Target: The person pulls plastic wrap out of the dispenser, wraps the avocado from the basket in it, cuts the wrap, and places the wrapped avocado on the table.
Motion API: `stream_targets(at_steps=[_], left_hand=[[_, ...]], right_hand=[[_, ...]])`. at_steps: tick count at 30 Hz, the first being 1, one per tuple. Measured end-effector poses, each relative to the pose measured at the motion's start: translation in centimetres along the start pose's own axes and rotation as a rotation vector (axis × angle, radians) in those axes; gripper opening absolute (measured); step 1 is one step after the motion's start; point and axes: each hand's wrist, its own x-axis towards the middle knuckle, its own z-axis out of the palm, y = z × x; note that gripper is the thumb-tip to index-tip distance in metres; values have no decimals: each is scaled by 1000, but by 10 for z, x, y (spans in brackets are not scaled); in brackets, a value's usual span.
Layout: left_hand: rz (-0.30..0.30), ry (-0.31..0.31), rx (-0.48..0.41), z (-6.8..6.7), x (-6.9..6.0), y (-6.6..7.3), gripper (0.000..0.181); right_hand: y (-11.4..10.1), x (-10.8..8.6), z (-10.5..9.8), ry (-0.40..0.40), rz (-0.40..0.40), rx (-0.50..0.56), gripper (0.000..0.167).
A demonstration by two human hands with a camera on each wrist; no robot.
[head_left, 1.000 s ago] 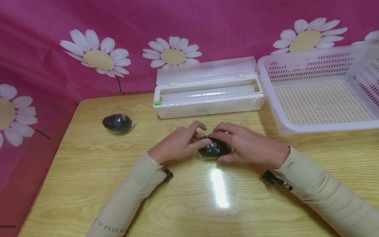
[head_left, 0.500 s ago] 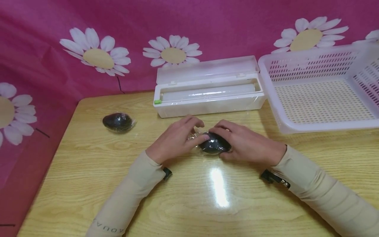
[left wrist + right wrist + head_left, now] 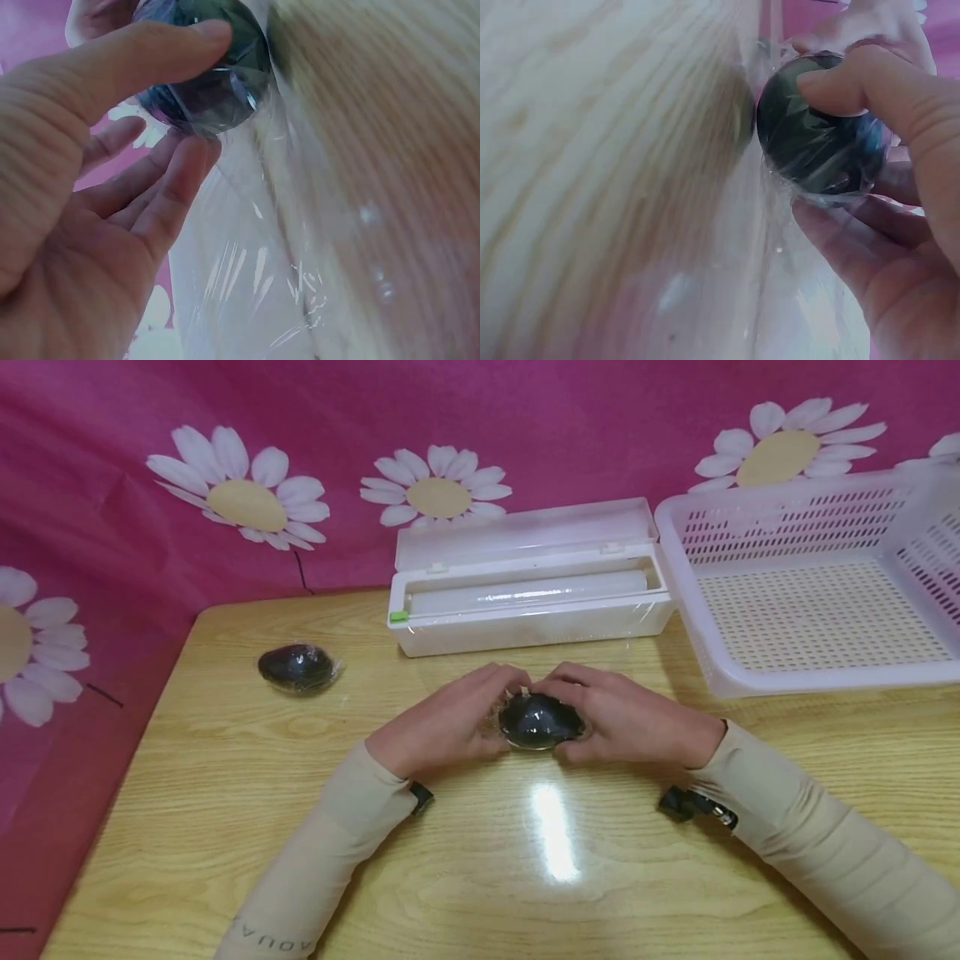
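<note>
A dark avocado (image 3: 542, 722) in clear plastic wrap is between both hands near the middle of the table. My left hand (image 3: 455, 717) grips its left end; in the left wrist view the thumb lies across the wrapped avocado (image 3: 217, 90) and fingertips touch its other side. From the right, my right hand (image 3: 628, 717) holds the opposite end, with thumb and fingers curled round the avocado (image 3: 810, 135) in the right wrist view. Loose film shows at the left end. Another wrapped avocado (image 3: 297, 668) lies apart at the table's left.
Behind the hands stands a white cling film box (image 3: 525, 631), lid raised, with a film roll (image 3: 532, 592) inside and a green slider (image 3: 398, 617) at its left. A white slotted basket (image 3: 840, 681) is at the right. A pink flowered cloth (image 3: 337, 410) hangs behind.
My left thumb has moved off the top of the avocado, and my left fingers have closed in on its left end. The right hand keeps its hold with little movement.
</note>
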Motion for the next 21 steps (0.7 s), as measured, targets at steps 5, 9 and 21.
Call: stream_targets(at_steps=[5,9,21], left_hand=[[10,1,-4,-4,-1,0,55],[-17,-21,-16,-5,-1,-2,51],[-27,19,52,-4,-1,-8,53]], right_hand=[[2,0,-3,-8,2,27,72],[5,0,-4,-25,37,61,72],[10,0,-3,31,-10,-10,64]])
